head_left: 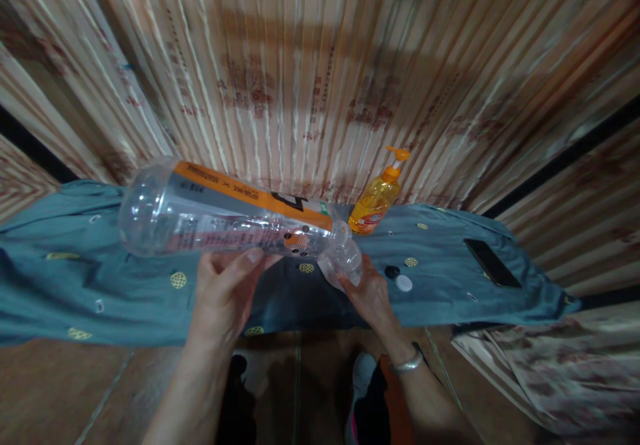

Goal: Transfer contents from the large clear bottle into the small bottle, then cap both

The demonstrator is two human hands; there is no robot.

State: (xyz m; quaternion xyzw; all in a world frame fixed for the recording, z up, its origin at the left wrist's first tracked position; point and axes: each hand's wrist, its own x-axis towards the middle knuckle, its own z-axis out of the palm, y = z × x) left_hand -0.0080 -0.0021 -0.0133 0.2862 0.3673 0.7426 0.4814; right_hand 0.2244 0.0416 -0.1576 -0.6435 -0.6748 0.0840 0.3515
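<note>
A large clear plastic bottle [240, 222] with an orange and grey label lies nearly level in the air, its base to the left and its neck to the right. My left hand [227, 288] supports it from below, thumb and fingers closed along its underside. My right hand [369, 292] is wrapped round a smaller clear plastic container [346, 263] at the bottle's neck. The mouth of the big bottle meets this container; whether it is a cup or a bottle is blurred. No liquid can be made out in either.
Behind my right hand a pump bottle [371, 206] of yellow-orange liquid stands on the blue-green cloth [140, 305]. To the right lie a black cap [392, 272], a white cap [404, 283] and a dark phone [491, 262]. A pleated curtain [310, 85] hangs behind.
</note>
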